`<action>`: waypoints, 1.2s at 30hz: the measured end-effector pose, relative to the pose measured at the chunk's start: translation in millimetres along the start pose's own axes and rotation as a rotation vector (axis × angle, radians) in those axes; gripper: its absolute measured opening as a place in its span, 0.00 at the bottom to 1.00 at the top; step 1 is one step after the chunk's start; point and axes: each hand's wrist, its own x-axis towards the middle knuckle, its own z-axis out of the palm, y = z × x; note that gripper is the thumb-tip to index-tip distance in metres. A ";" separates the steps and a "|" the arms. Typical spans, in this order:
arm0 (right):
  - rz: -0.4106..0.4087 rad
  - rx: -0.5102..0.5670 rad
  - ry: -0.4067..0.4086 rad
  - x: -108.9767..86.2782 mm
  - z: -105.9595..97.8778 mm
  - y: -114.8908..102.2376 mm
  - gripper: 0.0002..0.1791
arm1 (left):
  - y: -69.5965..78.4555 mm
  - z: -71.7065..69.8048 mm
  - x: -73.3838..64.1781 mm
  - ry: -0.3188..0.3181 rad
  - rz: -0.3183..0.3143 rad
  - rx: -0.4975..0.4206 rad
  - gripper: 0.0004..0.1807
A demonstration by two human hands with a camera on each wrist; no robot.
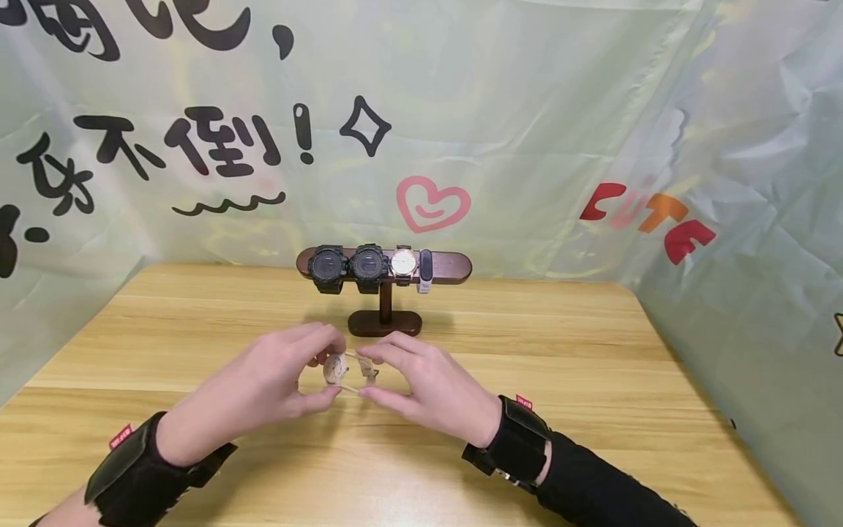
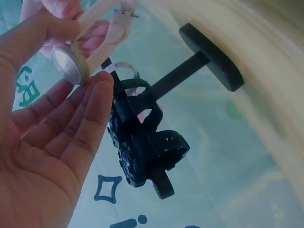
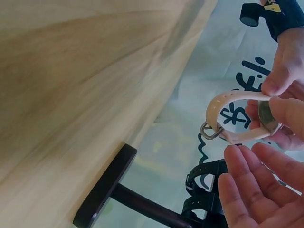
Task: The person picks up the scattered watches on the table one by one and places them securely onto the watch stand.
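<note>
Over the table, between both hands, is a wristwatch [image 1: 334, 368] with a pale strap looped round. My left hand [image 1: 253, 380] pinches it at the round case [image 2: 66, 65], thumb on one edge and fingertips on the other. My right hand [image 1: 431, 384] holds the strap [image 3: 213, 107] between thumb and fingers. A metal buckle [image 3: 209, 130] shows on the loop's far end from the case. Just behind the hands stands a dark wooden watch stand [image 1: 454, 267], carrying two black watches [image 1: 327, 266], a watch with a light round dial [image 1: 404, 262] and a slim fitness band [image 1: 426, 265].
The stand's oval base [image 1: 385, 323] rests on the wooden table [image 1: 593, 410], close beyond my fingers. A printed cloth backdrop [image 1: 527, 110] with lettering and a pink heart hangs behind and at the sides. Both wrists wear black straps [image 1: 523, 439].
</note>
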 end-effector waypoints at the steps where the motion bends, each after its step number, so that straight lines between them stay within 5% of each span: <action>1: 0.000 0.007 0.006 -0.1 0.0 -0.6 0.23 | 0.3 0.5 0.1 0.005 0.004 -0.003 0.27; 23: -0.021 0.044 0.120 -0.8 -0.6 -0.7 0.21 | 3.5 5.6 1.9 0.080 0.024 -0.141 0.26; 36: -0.100 0.086 0.180 -0.5 -1.9 1.9 0.23 | 2.4 6.0 2.6 0.149 0.091 -0.171 0.18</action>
